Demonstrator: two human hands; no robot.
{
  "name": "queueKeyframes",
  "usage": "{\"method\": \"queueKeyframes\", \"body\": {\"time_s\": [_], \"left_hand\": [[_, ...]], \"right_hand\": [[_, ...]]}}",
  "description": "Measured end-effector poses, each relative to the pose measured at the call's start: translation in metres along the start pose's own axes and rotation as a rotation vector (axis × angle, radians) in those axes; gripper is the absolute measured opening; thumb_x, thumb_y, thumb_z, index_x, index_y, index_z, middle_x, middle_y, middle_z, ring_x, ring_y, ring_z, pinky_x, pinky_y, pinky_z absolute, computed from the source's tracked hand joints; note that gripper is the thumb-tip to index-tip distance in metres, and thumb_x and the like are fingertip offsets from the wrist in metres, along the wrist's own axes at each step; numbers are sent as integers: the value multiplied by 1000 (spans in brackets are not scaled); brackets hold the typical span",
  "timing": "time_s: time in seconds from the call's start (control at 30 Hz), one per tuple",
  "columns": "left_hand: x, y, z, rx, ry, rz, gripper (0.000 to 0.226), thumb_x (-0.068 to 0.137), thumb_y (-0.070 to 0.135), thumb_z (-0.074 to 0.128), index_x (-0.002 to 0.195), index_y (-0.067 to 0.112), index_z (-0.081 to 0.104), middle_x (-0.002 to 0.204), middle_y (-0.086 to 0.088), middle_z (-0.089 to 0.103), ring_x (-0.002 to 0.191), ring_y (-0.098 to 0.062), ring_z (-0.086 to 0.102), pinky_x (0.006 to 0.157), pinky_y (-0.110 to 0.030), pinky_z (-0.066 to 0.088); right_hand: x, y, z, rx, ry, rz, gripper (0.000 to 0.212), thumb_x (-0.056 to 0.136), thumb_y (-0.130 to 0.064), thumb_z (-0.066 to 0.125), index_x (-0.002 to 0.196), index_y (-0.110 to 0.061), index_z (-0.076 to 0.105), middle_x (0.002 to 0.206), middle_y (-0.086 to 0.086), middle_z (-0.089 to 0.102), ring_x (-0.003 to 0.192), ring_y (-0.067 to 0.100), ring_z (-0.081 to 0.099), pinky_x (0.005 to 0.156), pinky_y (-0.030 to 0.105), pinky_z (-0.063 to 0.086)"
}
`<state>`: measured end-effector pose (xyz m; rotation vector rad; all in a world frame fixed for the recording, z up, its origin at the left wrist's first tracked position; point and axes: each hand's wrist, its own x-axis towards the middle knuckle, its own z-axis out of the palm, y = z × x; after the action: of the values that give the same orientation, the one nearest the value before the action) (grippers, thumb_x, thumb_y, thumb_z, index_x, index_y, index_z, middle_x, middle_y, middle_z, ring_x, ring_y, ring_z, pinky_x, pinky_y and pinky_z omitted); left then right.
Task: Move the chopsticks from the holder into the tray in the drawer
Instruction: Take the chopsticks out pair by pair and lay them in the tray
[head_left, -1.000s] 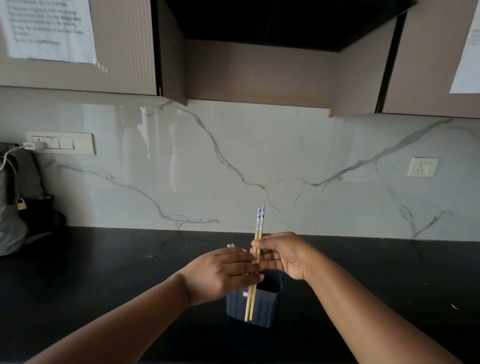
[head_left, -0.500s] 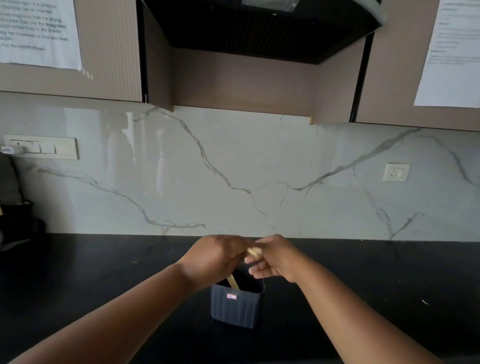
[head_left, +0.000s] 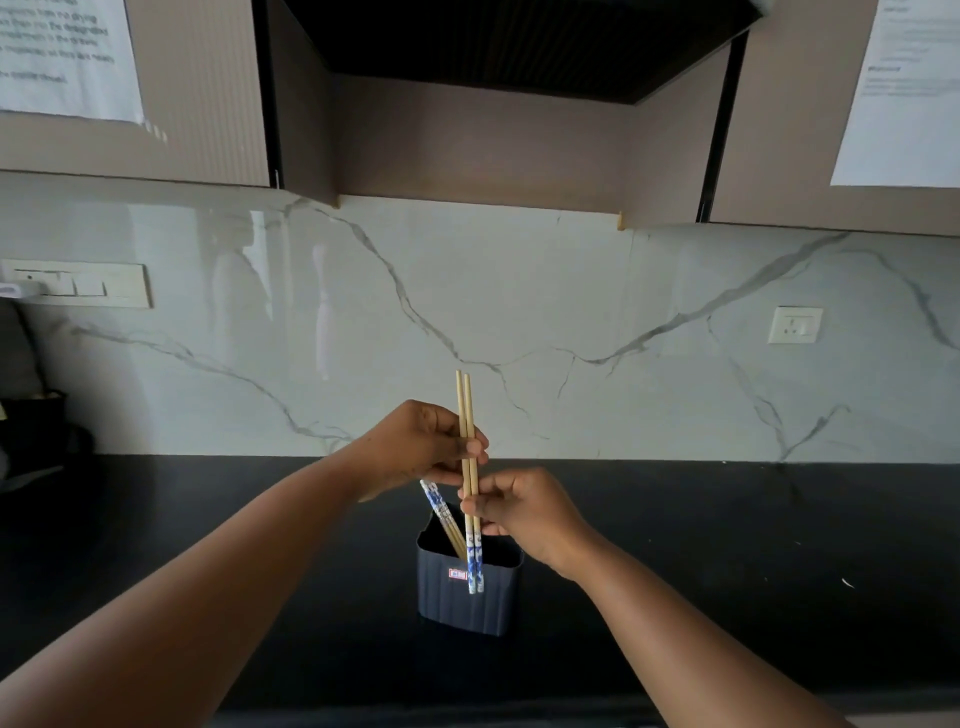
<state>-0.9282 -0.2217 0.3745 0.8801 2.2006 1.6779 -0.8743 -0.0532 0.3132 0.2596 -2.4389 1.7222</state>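
A dark blue ribbed holder (head_left: 467, 592) stands on the black counter (head_left: 208, 519). Both hands hold a pair of wooden chopsticks (head_left: 466, 415) upright in front of it, thin tips up and blue-and-white patterned ends down. My left hand (head_left: 421, 447) pinches the pair near the middle. My right hand (head_left: 514, 506) grips it just below. A second pair of chopsticks (head_left: 441, 514) leans inside the holder, patterned ends up. No drawer or tray is in view.
A marble backsplash (head_left: 571, 322) rises behind the counter, with a switch panel (head_left: 78, 286) at left and a socket (head_left: 795, 325) at right. Cabinets and a hood (head_left: 519, 47) hang overhead. Dark bags (head_left: 31, 426) sit at the far left.
The pair held a second ago with patterned ends up is now flipped, thin tips up. The hands dipped to the holder and rose again. The camera shifted left.
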Motion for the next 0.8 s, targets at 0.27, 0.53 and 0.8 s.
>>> {"method": "queueKeyframes", "body": {"time_s": [0.27,0.53,0.8], "left_hand": [[-14,-69,-6,352,152,48,83,70,77,55,131,20,57,131,4,60,122,-9,52,108,-37,38],[-56,-215,-8,681,250,-102,86,83,76,21,140,17,49,144,-7,49,139,-23,35,111,-34,26],[-65,-313,19,1068,84,-452,85,87,74,18,154,21,7,162,-3,1,148,-22,-8,119,-42,-5]], "right_hand": [[-7,38,7,-118,-80,168,5,82,-13,76,86,-14,75,82,3,77,73,13,74,65,25,60],[-49,132,49,-574,-385,286,19,76,-31,74,65,-17,68,54,-2,63,48,4,56,51,23,47],[-101,227,95,-770,-730,401,16,84,-16,61,68,-13,59,61,-1,50,57,19,48,58,27,39]]}}
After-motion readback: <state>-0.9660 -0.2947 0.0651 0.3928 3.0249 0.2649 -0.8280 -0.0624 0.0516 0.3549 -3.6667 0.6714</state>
